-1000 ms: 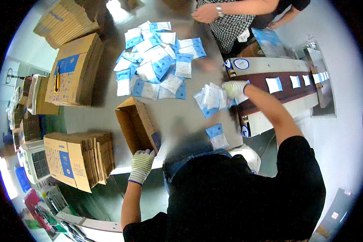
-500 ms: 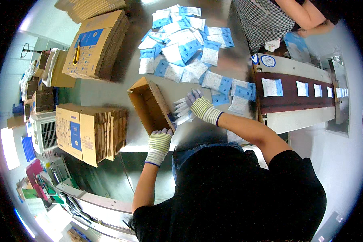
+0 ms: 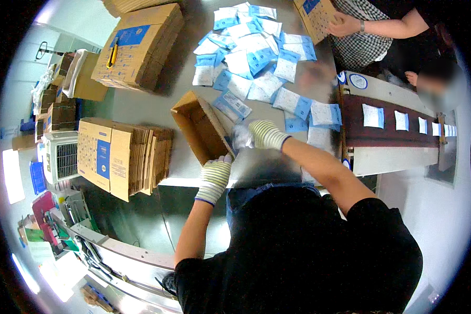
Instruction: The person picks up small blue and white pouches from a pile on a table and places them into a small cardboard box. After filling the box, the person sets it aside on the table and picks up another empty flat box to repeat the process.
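Note:
My left hand [image 3: 214, 177], in a striped glove, grips the near end of an open cardboard box [image 3: 189, 123]. The box lies on the metal table with its opening toward my right. My right hand [image 3: 267, 135], in a matching glove, is beside the opening. Its fingers are smeared by motion over a whitish blur, so I cannot make out whether packets are in them. Beyond the box is a heap of white and blue packets [image 3: 248, 49]; one loose packet [image 3: 232, 105] lies close to the box's far right side.
Flat cardboard cartons are stacked at left [image 3: 110, 157] and far left [image 3: 136, 47], the latter with a yellow cutter [image 3: 112, 55] on top. A conveyor belt [image 3: 390, 138] carries spaced packets at right. Across the table, another person's hand [image 3: 346, 25] holds a carton [image 3: 315, 18].
My right hand has moved slightly toward the box, and the packet stack beside it no longer shows clearly. A loose packet now lies near the box. The other person's carton has come into view.

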The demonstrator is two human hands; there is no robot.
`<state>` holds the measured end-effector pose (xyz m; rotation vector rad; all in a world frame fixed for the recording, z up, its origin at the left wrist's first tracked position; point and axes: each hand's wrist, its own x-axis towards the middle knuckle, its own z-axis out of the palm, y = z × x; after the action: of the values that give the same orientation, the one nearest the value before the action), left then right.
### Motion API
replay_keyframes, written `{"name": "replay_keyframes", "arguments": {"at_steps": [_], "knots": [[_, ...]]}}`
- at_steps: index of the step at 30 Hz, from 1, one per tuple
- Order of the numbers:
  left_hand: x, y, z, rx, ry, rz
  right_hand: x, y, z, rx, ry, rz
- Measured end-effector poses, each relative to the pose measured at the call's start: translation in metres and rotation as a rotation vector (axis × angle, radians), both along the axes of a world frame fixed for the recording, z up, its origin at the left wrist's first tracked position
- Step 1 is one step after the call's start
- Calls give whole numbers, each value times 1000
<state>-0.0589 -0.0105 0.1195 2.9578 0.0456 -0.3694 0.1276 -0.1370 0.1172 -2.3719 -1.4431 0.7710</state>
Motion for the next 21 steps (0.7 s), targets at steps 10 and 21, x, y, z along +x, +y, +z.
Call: {"name": "replay_keyframes", "arguments": {"at_steps": [10, 21], "knots": [[10, -58, -14, -112, 162, 11, -41, 36, -27, 608, 635, 124], [65, 56, 30, -610, -283, 439, -45, 24, 22, 314, -117, 200]]}}
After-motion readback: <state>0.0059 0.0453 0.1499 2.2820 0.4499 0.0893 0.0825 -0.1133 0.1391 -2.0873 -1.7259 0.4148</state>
